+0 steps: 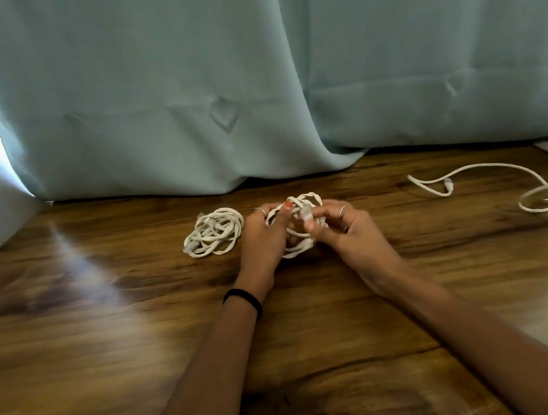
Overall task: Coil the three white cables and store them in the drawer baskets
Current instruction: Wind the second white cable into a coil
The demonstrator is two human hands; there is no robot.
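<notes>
At frame centre my left hand (pixel 264 239) grips the half-wound coil (pixel 297 225) while my right hand (pixel 341 230) pinches what looks like its plug end. A finished coil (pixel 213 232) lies on the floor (pixel 108 331) just left; the loose cable (pixel 504 186) sprawls at right, below the curtain (pixel 249 72).

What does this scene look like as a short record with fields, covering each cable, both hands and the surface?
surface: wooden floor, green curtain behind
finished coil: lies on the floor, left of the hands, untouched
coil in hands: bundled loops, held between both hands
left hand: grips the coil's left side
right hand: pinches the cable's plug end at the coil
loose cable: uncoiled, sprawled on the floor at right
drawer baskets: not in view
progress: one coiled, one being finished, one not yet coiled
</notes>
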